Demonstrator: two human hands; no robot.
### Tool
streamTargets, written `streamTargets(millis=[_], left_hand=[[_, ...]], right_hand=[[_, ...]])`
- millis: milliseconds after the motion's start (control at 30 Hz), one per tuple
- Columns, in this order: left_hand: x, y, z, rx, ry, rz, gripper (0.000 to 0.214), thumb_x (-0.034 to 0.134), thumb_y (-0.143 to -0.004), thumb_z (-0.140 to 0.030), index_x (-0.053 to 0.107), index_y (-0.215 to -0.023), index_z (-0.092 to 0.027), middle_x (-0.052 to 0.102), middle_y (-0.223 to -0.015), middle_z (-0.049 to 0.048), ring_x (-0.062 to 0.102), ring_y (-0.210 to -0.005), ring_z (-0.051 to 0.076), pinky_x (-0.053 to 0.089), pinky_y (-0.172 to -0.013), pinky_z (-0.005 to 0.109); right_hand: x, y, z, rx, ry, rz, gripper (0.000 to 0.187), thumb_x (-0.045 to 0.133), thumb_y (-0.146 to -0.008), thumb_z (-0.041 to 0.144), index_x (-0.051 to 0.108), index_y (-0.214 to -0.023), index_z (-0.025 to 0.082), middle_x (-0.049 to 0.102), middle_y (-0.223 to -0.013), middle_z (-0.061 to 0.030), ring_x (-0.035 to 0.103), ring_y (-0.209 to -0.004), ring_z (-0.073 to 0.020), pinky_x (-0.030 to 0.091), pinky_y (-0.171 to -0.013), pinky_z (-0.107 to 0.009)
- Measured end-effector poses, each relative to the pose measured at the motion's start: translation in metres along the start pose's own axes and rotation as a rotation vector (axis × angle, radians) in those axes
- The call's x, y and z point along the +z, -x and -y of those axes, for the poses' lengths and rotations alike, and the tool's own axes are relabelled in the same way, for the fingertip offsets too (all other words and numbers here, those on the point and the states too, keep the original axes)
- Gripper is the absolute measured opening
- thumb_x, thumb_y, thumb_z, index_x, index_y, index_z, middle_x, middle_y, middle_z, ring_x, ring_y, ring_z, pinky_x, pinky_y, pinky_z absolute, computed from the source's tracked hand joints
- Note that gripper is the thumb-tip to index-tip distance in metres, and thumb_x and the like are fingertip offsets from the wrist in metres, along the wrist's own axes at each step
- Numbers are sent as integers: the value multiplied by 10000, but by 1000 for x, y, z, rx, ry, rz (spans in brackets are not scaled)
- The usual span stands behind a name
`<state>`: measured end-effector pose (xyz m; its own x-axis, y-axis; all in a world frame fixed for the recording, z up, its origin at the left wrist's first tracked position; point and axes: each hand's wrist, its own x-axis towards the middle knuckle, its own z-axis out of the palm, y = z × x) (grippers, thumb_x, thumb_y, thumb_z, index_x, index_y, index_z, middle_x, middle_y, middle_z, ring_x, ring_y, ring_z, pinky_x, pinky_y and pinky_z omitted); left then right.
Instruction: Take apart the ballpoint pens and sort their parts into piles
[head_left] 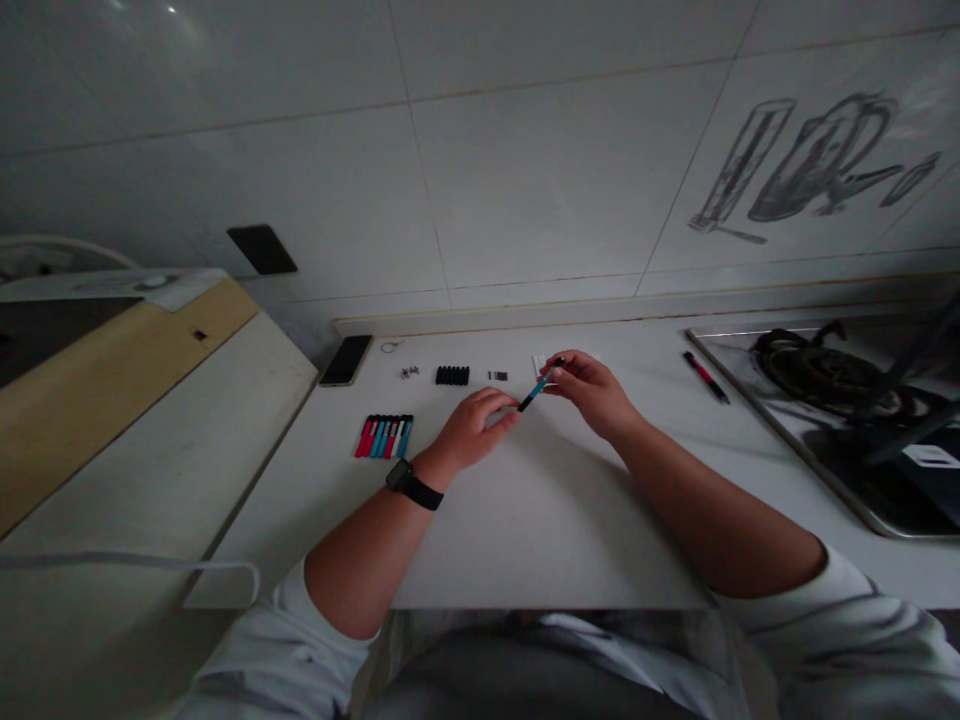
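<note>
A blue pen [537,389] with black ends is held slantwise above the white countertop. Its upper part is pinched in the fingers of my right hand [589,393]. At the lower black end, the thumb and fingertips of my left hand [477,428] close on it; a black watch is on that wrist. Beyond the hands lie a row of black cylindrical pieces [453,376], a cluster of small dark metal-looking bits [409,372] and some short dark pieces [497,376]. Thin white pieces [537,364] are partly hidden behind my right hand. Several red, blue and white pens [384,437] lie side by side at left.
A phone [347,360] and a small ring [390,347] lie near the back left edge. One red and black pen [706,378] rests at right, beside the gas stove [795,440]. A white cabinet with a wooden edge [150,360] stands at left.
</note>
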<state>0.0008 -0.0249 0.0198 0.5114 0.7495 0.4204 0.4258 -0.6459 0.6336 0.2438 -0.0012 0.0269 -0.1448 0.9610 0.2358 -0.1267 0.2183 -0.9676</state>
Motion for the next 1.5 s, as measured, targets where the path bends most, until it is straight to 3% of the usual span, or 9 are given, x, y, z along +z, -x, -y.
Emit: streamTargets(millis=[200, 567, 767, 933, 1100, 1200, 1300, 1400, 1500], left_hand=[[1, 1, 6, -61, 11, -33, 368, 478, -1057, -482, 692, -1147, -196, 700, -1105, 90, 666, -1016, 211, 537, -948, 397], [2, 2, 6, -71, -11, -3, 353, 454, -1067, -457, 692, -1112, -201, 699, -1088, 81, 656, -1042, 214, 529, -960, 395], [3, 2, 8, -96, -16, 3, 360, 450, -1069, -466, 687, -1132, -202, 710, -1106, 78, 663, -1048, 212, 531, -968, 396], [4, 3, 12, -116, -26, 4, 358, 444, -1069, -470, 676, -1162, -212, 715, -1137, 81, 674, -1071, 219, 536, -981, 409], [5, 4, 12, -135, -16, 8, 357, 446, -1068, -470, 665, -1177, -210, 723, -1153, 80, 689, -1055, 214, 544, -982, 403], [4, 4, 12, -137, -37, 15, 333, 462, -1064, -443, 667, -1180, -207, 726, -1171, 76, 684, -1077, 215, 535, -998, 406], [4, 4, 13, -131, -48, 21, 325, 465, -1063, -432, 671, -1175, -207, 728, -1168, 74, 682, -1074, 215, 534, -992, 409], [5, 4, 14, -130, -41, 24, 319, 473, -1059, -430, 673, -1170, -208, 730, -1163, 76, 685, -1049, 211, 540, -979, 406], [5, 4, 15, -135, -39, 27, 312, 483, -1054, -427, 675, -1169, -208, 735, -1155, 77, 688, -1035, 209, 544, -974, 405]], right_hand=[[-8, -6, 1, -54, -1, -192, 508, 798, -790, 530, 541, -1171, 312, 731, -919, 3, 676, -778, -163, 556, -740, -335], [-11, -7, 6, -87, -12, -172, 419, 795, -787, 527, 536, -1022, 297, 708, -865, 19, 658, -760, -161, 548, -731, -339], [-22, -13, 8, -104, -1, -262, 415, 778, -793, 501, 530, -1066, 311, 695, -884, 30, 667, -775, -154, 559, -740, -331], [-53, -22, 26, -189, 78, -377, 344, 722, -833, 464, 537, -1084, 320, 693, -909, 30, 671, -780, -141, 559, -709, -289], [-116, -29, 41, -257, 368, -630, 379, 659, -864, 433, 537, -1198, 304, 706, -959, -12, 681, -829, -175, 546, -663, -289], [-153, -26, 38, -112, 720, -703, 335, 671, -855, 428, 626, -1127, 237, 724, -937, -48, 670, -791, -201, 546, -697, -337], [-175, -19, 29, 148, 1092, -592, 284, 728, -839, 401, 701, -1057, 221, 754, -935, -62, 688, -829, -228, 535, -801, -367], [-181, -15, 15, 381, 1312, -431, 306, 739, -853, 397, 727, -1103, 222, 772, -1032, -84, 702, -944, -260, 524, -854, -363], [-179, -15, 2, 479, 1392, -367, 356, 755, -845, 411, 738, -1142, 216, 763, -1116, -120, 693, -1051, -296, 517, -898, -373]])
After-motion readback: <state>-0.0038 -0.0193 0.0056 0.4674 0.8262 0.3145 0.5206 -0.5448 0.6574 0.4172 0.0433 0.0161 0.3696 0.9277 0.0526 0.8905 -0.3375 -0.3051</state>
